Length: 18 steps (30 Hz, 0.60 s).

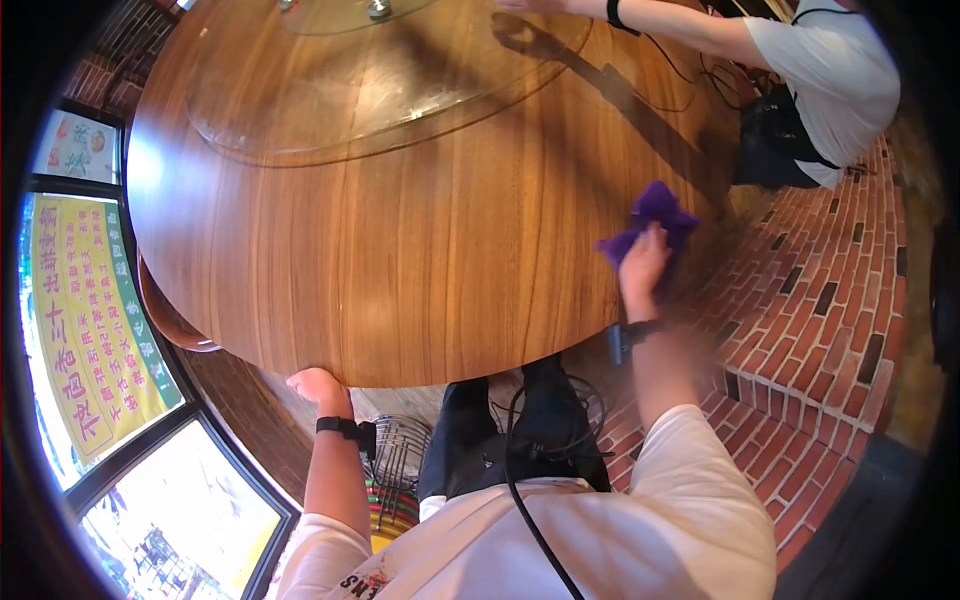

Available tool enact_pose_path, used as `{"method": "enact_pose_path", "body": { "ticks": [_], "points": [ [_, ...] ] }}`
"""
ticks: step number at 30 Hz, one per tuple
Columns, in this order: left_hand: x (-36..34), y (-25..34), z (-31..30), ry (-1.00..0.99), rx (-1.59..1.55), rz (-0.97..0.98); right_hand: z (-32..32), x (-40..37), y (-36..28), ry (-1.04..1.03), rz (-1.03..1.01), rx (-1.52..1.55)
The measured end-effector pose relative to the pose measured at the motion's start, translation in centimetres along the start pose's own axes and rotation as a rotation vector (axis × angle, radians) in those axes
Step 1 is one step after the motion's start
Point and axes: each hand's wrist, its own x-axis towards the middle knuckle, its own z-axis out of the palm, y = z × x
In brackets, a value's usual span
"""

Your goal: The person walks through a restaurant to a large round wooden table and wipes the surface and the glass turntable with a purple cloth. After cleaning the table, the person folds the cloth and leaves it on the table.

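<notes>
A round wooden table (420, 260) with striped grain fills the upper middle. At its right side, my right hand (645, 265) grips a bunched purple cloth (658, 208) near the edge of the tabletop. My left hand (318, 386) rests at the near left edge of the table, fingers curled over the rim; whether anything is under them is hidden. Both wrists wear dark bands. A glass turntable (330, 120) lies on the table's far part.
Another person (835, 80) in a white top stands at the upper right, one arm reaching over the table. Chair backs (160, 310) stand at the left. A wire rack (400, 450) is below the table edge. Brick flooring (800, 270) spreads at the right, with a step.
</notes>
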Motion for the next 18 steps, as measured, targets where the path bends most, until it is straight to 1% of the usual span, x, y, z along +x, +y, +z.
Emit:
{"method": "enact_pose_path", "body": {
  "ticks": [1, 2, 3, 4, 5, 6, 7, 8, 9, 11, 13, 15, 16, 18],
  "points": [
    [0.5, -0.3, 0.2, 0.001, 0.043, 0.031, -1.0, -0.7, -4.4, -0.066, -0.106, 0.176],
    [1.4, -1.0, 0.6, 0.000, 0.175, 0.085, -0.8, -2.1, -7.9, -0.057, -0.250, 0.153],
    [2.7, -2.2, 1.2, -0.001, 0.306, 0.139, -1.3, -3.2, -11.6, -0.095, -0.375, 0.178],
    [3.9, -3.5, 1.8, -0.002, 0.437, 0.197, -0.7, -4.4, -14.4, -0.166, -0.410, 0.208],
    [5.3, -4.9, 2.5, 0.003, 0.601, 0.283, -2.2, -4.7, -18.1, -0.296, -0.502, 0.151],
    [6.7, -6.5, 3.1, 0.012, 0.763, 0.369, -1.1, -5.7, -19.9, -0.293, -0.583, 0.159],
    [7.8, -6.9, 3.3, 0.024, 0.924, 0.453, -0.8, -6.2, -21.3, -0.266, -0.631, 0.277],
    [8.2, -6.4, 3.1, 0.029, 0.782, 0.389, -0.5, -5.8, -21.0, -0.294, -0.625, 0.242],
    [8.5, -5.9, 3.1, 0.033, 0.639, 0.326, -0.3, -5.5, -23.0, -0.349, -0.639, 0.335],
    [8.7, -5.3, 2.9, 0.018, 0.438, 0.249, -0.5, -3.6, -23.6, -0.350, -0.648, 0.312],
    [8.8, -4.9, 2.1, -0.016, 0.318, 0.223, 0.1, -1.7, -22.9, -0.333, -0.638, 0.259],
    [8.4, -4.1, 1.6, -0.046, 0.189, 0.196, 0.4, 1.3, -21.0, -0.306, -0.594, 0.145],
    [8.2, -3.8, 1.4, -0.059, 0.122, 0.181, 0.4, 3.3, -19.5, -0.316, -0.536, 0.085],
    [7.1, -3.2, 0.9, -0.041, 0.085, 0.166, 1.5, 7.1, -14.0, -0.203, -0.441, -0.037]
  ]
}}
